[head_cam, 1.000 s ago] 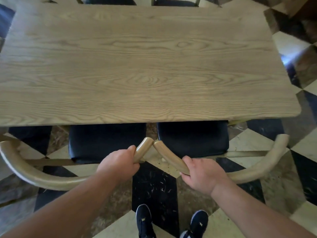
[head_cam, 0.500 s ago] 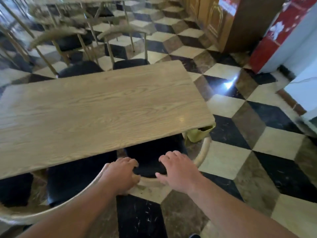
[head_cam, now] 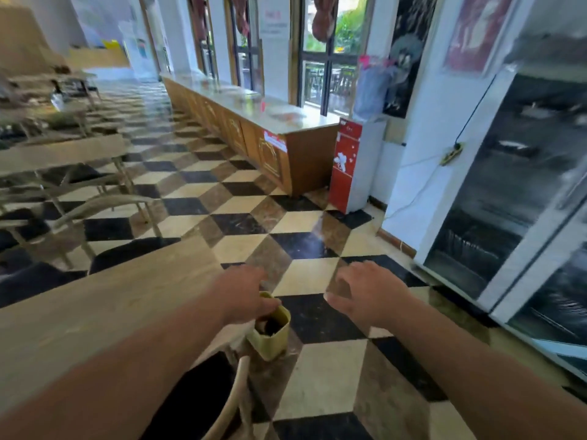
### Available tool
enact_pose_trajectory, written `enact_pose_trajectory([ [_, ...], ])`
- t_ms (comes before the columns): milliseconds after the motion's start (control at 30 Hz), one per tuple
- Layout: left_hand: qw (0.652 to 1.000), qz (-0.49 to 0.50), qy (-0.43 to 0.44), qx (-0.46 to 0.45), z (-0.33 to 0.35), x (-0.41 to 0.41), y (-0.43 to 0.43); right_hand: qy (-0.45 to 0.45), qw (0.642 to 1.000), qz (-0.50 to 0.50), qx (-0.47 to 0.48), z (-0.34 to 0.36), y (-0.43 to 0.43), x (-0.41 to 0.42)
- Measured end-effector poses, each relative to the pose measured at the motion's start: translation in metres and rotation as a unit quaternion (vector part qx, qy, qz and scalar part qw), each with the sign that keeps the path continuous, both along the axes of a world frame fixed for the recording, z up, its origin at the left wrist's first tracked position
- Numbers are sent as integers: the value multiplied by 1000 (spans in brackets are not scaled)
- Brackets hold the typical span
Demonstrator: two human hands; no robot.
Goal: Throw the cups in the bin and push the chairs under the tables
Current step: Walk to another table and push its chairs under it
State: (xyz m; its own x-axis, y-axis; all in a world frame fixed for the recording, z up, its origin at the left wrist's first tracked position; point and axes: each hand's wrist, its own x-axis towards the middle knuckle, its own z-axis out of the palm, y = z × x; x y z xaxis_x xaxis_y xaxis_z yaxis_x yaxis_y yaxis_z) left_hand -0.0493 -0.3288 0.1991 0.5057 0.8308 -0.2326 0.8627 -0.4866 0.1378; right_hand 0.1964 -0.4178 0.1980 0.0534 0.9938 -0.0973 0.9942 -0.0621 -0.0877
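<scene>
Our left hand (head_cam: 244, 296) hangs over the yellow bin (head_cam: 270, 331), grip unclear; right hand (head_cam: 368, 293) spread loose, grasping nothing, above the floor (head_cam: 317, 369).

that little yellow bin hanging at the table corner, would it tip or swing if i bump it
Probably light: the yellow bin looks like thin plastic and small beside the left hand. It seems to hang off the table edge, so a bump would likely swing it. Its open top could spill the dark contents.

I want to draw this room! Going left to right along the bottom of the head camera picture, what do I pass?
Wooden table → left hand → yellow container → right hand → glass-door fridge.
</scene>
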Motion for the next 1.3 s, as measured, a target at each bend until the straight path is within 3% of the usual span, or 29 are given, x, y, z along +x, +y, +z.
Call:
enact_pose_trajectory([
  [233,997,-32,-52,50,38,103,41,32,996,-88,-12,48,19,93],
  [567,995,-101,-17,-4,-5,229,178,-7,991,-124,-54,2,146,183],
  [767,993,-73,-22,-87,-39,270,285,-1,984,-159,-80,-15,243,236],
  [1100,997,-38,-3,-62,-62,346,444,38,980,-181,-71,-35,383,319],
  [1300,995,57,-18,-79,-84,387,546,99,983,-127,-85,-67,520,371],
])
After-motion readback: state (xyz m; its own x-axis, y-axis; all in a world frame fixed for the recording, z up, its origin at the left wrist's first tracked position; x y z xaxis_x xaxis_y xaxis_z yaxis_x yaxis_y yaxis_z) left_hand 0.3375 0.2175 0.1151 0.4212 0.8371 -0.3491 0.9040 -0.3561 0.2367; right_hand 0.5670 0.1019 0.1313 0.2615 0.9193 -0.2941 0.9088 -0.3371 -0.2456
